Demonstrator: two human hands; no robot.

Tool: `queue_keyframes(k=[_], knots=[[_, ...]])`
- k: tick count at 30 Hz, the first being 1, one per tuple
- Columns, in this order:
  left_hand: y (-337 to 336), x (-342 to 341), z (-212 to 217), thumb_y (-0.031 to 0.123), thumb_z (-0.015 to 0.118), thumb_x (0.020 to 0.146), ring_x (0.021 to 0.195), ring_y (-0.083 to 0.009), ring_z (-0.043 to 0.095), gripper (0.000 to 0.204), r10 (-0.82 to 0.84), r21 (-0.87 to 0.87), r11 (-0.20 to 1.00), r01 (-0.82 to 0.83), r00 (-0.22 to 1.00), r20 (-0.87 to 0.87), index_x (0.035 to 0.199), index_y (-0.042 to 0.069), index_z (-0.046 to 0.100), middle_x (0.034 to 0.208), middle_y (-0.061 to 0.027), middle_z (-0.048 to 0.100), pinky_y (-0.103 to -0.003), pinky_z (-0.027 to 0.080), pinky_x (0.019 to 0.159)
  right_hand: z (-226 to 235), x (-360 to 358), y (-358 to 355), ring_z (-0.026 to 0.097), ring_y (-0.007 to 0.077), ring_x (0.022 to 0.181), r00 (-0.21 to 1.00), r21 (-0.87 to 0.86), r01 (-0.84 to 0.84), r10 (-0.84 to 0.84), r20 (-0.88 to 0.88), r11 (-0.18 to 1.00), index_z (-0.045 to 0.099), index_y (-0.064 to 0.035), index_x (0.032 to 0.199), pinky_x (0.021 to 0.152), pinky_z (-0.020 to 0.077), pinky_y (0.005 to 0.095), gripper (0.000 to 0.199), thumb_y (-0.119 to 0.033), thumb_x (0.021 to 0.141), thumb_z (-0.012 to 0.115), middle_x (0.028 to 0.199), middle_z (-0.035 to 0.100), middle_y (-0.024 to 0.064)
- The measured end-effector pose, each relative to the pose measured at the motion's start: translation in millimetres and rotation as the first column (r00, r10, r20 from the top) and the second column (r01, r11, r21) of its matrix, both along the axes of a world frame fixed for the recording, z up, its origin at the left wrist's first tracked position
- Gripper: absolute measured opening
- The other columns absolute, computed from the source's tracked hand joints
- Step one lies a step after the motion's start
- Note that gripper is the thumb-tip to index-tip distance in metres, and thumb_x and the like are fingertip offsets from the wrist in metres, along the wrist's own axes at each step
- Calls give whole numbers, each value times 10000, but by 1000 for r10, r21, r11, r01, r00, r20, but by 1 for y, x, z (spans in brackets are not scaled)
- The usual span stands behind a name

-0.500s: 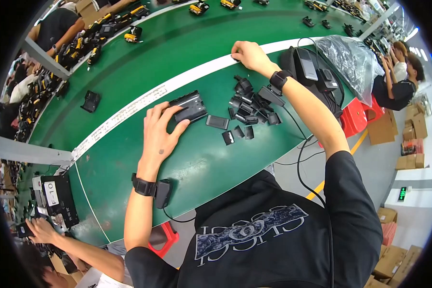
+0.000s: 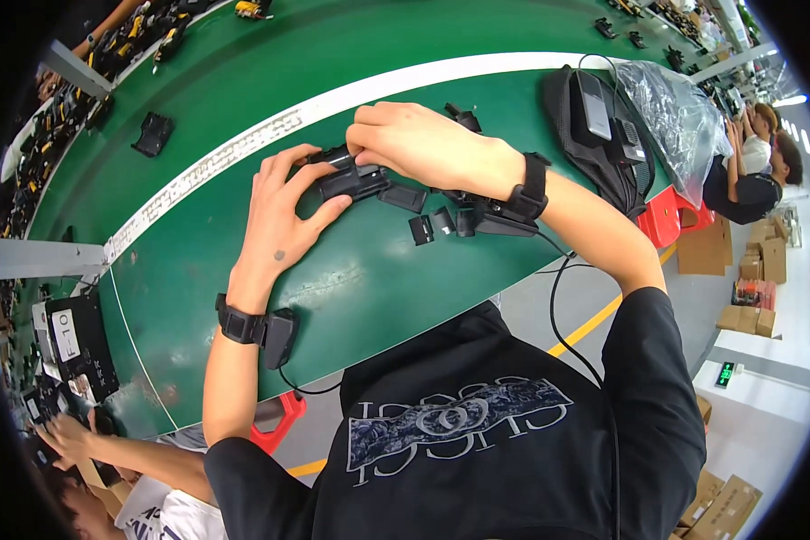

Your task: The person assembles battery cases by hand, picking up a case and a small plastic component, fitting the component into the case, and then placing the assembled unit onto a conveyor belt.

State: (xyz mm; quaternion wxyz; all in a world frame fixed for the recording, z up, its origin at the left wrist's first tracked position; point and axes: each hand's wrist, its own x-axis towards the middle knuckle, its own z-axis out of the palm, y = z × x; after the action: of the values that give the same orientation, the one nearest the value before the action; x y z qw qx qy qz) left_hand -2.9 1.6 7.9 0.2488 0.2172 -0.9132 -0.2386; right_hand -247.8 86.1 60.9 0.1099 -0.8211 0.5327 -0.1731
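Observation:
A black plastic housing lies on the green table near its white border strip. My left hand grips its left end, thumb at the near side and fingers at the far side. Reaching over from the right, my right hand has its bent fingertips pressed together on the housing's far upper edge; whatever they pinch is hidden. A flat dark rectangular piece lies against the housing's right side. Small curved black pieces are scattered close by, several of them covered by my right hand and wrist.
On the right lie a black bag with a grey device and a clear plastic sheet. Cables run from my wrist units. Beyond the white strip sits another black part. A co-worker's hand is at lower left.
My right hand has come from the white strip down and left onto the housing, now covering part of the loose pieces. My left hand stays on the housing; the whole view has shifted slightly.

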Motion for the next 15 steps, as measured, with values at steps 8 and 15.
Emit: queue_keyframes(k=[8,15], knots=[[0,2,-5,374,864,890,1284,-334,581,424,17,-41,999,-16,1000,7,1217,115,791,1379,-117,666,-460,458,1064,-20,11,7,605,285,932,990,-244,-7,-28,-139,970,641,-66,1002,860,518,432,170,-195,969,747,993,601,82],[0,2,-6,393,870,886,1271,-322,582,438,15,-62,998,-16,1000,-14,1208,105,800,1357,-115,683,-456,461,1052,-9,8,7,601,257,1016,964,-236,-21,-43,-263,971,718,-56,949,844,542,391,118,-163,911,750,996,642,66]])
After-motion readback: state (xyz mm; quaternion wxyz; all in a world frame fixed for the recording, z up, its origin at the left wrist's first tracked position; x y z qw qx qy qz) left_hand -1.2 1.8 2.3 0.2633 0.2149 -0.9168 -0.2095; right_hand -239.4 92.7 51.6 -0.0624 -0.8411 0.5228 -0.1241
